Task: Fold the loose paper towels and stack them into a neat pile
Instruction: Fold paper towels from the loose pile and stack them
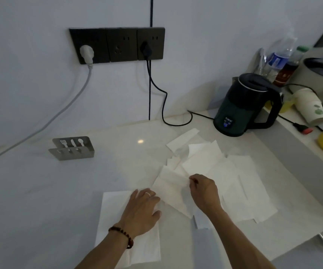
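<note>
I see the pale desk (59,191) filling most of my view, with the wall behind it carrying a dark socket strip (117,44) at about 11 o'clock. The loose paper towels (224,177) lie spread in an overlapping heap at roughly 3 o'clock from the centre, reaching toward the desk's right edge. A folded towel (114,216) lies flat at 6 o'clock, just left of the heap. A dark kettle (246,105) stands at 2 o'clock, well apart from the towels, with bottles (281,59) and a paper cup (310,107) behind and beside it. A metal cutlery holder (72,148) sits at 9 o'clock near the wall. My left hand (141,212) rests with fingers flat and spread on the folded towel, its fingertips touching the heap's edge; a beaded bracelet (123,235) circles that wrist. My right hand (203,191) pinches the edge of a crumpled towel (172,189) at the near side of the heap.
</note>
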A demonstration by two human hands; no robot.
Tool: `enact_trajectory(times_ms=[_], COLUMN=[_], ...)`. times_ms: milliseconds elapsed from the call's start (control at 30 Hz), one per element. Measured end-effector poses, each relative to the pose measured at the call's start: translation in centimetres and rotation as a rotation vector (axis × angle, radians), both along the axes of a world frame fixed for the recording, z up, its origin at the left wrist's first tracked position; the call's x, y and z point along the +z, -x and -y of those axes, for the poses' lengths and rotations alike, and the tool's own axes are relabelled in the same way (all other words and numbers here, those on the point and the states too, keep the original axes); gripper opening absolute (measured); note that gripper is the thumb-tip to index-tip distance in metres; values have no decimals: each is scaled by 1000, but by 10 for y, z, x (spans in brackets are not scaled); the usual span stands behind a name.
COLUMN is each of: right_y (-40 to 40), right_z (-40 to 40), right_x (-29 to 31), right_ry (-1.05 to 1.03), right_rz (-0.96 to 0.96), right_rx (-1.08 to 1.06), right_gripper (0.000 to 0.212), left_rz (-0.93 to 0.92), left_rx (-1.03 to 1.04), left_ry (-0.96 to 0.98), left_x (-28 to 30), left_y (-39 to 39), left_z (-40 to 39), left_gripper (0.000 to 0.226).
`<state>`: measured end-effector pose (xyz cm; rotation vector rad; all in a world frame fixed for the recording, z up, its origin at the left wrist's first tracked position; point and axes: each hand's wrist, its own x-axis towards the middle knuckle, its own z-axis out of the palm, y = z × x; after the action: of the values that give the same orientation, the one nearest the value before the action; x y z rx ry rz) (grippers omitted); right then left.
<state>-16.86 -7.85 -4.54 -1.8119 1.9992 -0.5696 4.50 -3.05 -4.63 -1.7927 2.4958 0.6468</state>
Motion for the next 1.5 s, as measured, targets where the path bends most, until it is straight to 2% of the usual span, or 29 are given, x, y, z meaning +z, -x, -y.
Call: enact_trajectory(times_ms=[100, 167, 267, 367, 433, 533, 633, 767, 867, 933, 967, 1067, 1167, 1267, 1400, 1500], right_y=[1, -1, -9, -23, -33, -44, -51, -62, -78, -95, -102, -128, -150, -169, -182, -184], right_z=[-13, -24, -42, -60, -70, -81, -88, -93, -96, -97, -98, -103, -110, -114, -124, -128], right_x=[23, 35, 53, 62, 62, 57, 50, 51, 52, 51, 49, 42, 34, 26, 19, 19], right_ry=[-143, -176, -299, -379, -395, -430, -419, -417, -372, -322, -300, -321, -363, -380, -359, -321], right_rz=[502, 873, 1450, 1812, 1940, 1852, 1604, 1487, 1158, 923, 879, 819, 678, 518, 410, 367], right_rx=[-217, -338, -396, -397, -401, -361, -308, -299, -103, -103, -128, -153, -99, -34, -20, -82], right_gripper=[21, 19, 23, 28, 39, 37, 34, 45, 34, 20, 17, 23, 35, 37, 34, 22], left_rz=[-243, -454, -718, -1054, -1350, -1639, -1693, -1390, -1218, -1127, -1092, -977, -830, -746, -718, -714], left_rx=[200, 396, 699, 925, 988, 924, 803, 767, 707, 692, 690, 734, 769, 762, 756, 744], left_ry=[10, -65, -308, -625, -830, -859, -732, -476, -388, -374, -370, -317, -255, -246, -262, -265], left_x=[4, 16, 28, 32, 34, 38, 49, 62, 65, 64, 64, 59, 51, 39, 29, 26], left_y=[12, 21, 32, 36, 35, 28, 12, -16, -40, -59, -68, -99, -126, -148, -162, -163], left_z=[2, 3, 7, 7, 5, 1, -2, -7, -13, -18, -20, -31, -42, -50, -55, -55], left_gripper=[36, 26, 40, 44, 48, 51, 40, 28, 25, 25, 24, 17, 15, 17, 20, 23])
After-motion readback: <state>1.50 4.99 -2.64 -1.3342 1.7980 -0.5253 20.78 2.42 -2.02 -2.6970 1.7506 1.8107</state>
